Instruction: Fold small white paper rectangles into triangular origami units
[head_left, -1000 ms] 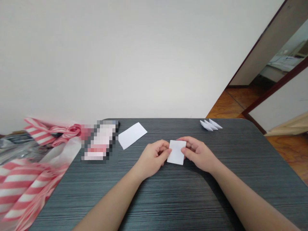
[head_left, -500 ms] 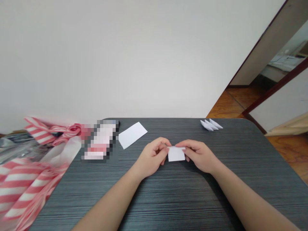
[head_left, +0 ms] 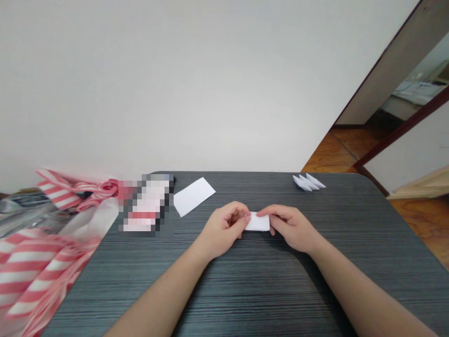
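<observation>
A small folded piece of white paper (head_left: pixel 258 222) is between my two hands, just above or on the dark table (head_left: pixel 245 285). My left hand (head_left: pixel 228 228) pinches its left end between thumb and fingers. At the other end, my right hand (head_left: pixel 289 226) grips the paper, its index finger lying along the far edge and the thumb near the right side. The fingers behind the paper are partly hidden.
A larger white sheet of paper (head_left: pixel 194 196) lies to the left, beside a pixelated phone-like object (head_left: pixel 147 203). Several pointed folded paper pieces (head_left: pixel 309 182) sit at the back right. Red-and-white striped cloth (head_left: pixel 38 267) lies off the table's left side. A white wall (head_left: pixel 210 84) rises behind.
The paper in my hands has tilted or been folded, so its visible face looks shorter. My left thumb has shifted slightly right over it. Everything else is in place.
</observation>
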`<state>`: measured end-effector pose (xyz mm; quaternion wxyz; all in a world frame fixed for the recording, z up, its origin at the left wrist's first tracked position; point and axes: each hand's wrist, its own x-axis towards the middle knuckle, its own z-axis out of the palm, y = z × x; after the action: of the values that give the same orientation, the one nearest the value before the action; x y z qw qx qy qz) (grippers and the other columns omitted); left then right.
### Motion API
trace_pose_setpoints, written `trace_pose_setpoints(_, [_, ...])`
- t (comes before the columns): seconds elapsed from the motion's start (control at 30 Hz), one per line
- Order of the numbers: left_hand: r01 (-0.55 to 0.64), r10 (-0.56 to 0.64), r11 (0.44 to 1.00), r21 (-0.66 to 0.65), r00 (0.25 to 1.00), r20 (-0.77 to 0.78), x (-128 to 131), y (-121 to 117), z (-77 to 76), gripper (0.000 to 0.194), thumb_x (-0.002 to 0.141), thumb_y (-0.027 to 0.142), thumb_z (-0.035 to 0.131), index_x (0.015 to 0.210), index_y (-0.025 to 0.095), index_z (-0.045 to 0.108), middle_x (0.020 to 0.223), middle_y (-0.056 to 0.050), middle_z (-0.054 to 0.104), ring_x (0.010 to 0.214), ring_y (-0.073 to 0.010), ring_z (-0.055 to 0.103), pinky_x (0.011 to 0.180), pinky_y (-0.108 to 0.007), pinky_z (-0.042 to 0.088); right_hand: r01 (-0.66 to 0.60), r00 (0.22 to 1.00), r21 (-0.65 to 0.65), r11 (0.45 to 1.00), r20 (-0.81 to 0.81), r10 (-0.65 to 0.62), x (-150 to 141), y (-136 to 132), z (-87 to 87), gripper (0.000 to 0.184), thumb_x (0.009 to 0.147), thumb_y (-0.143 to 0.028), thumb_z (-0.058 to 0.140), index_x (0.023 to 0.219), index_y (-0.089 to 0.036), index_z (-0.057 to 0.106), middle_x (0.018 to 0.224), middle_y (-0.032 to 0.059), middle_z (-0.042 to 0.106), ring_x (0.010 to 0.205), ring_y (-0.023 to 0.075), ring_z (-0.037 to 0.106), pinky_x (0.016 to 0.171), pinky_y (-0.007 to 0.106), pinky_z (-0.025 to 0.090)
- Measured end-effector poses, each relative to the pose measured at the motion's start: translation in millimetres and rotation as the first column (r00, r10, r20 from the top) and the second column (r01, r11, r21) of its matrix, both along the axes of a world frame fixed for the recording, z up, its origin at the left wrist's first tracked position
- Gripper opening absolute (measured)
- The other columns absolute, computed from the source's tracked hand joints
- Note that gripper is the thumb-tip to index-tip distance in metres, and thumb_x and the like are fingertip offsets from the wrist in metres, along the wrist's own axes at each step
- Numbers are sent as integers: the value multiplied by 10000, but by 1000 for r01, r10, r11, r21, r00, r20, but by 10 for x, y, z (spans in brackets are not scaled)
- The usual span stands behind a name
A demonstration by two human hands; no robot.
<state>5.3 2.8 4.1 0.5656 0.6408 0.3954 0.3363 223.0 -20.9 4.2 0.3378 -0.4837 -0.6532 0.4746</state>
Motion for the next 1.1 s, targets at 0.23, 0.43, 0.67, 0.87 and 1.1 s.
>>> trace_pose_setpoints(0.23, [-16,16,1000,-12,1000,17,7,-7,-21,106,899,275,593,901,176,556,653,46,544,521,-74,526,509,-187,417,-6,990,-7,1000,-142,5,-9,12,-16,298,982,-297,472,1214,-193,626,639,-30,577,557,127,522,592,267,440])
trace_pose_setpoints(0.43, [-13,13,1000,3,998,62,9,-5,-63,179,878,265,630,1018,189,548,766,30,592,573,-83,581,550,-199,471,-26,993,-71,997,-115,18,-61,9,-35,205,903,-251,608,1083,-180,674,770,8,672,570,104,538,549,234,424])
trace_pose_setpoints(0.67, [31,-31,1000,-2,996,-78,17,-3,31,165,920,303,558,955,155,623,732,3,656,540,-81,543,524,-191,432,53,994,-20,998,-94,-54,-51,16,-28,201,916,-239,593,1084,-174,682,703,-1,670,569,111,567,561,237,449])
trace_pose_setpoints(0.87, [59,-40,996,73,970,-240,5,4,144,264,939,282,523,759,149,664,578,30,618,498,-75,528,528,-181,400,70,994,-6,998,-86,-70,-61,12,-21,193,899,-232,607,1067,-172,681,695,-7,677,568,107,582,558,232,457])
trace_pose_setpoints(1.1, [63,-42,995,79,970,-239,3,1,119,270,945,281,509,768,152,667,545,40,598,505,-80,536,531,-177,401,80,993,-10,997,-83,-81,-67,20,-27,192,888,-225,621,1062,-174,684,694,-9,676,575,112,600,563,234,468])
